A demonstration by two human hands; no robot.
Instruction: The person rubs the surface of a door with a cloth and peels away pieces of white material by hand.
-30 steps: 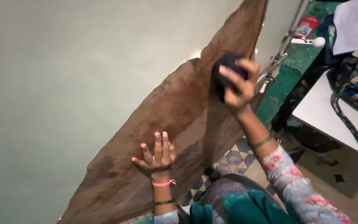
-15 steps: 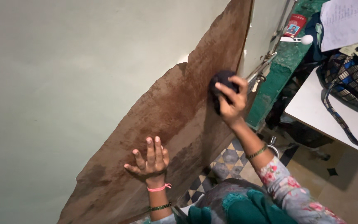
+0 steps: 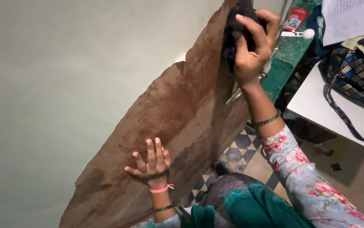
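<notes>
In the head view, the right hand is raised to the far end of a brown, damp-looking patch of wall, its grip wrapped tight around a dark cloth pressed against that surface. Most of the cloth is buried under the fingers, and its top edge runs out of the picture, so its full shape is hard to make out. The left hand lies flat and spread on the nearer part of the brown patch, grip fully opened, holding nothing (a pink band and a beaded bangle sit on the wrist). To the right, a metal bar shows partly behind the right forearm. Farther right stands a white table carrying a patterned bag, cut off at the frame edge. Paper lies above it, only partly seen.
</notes>
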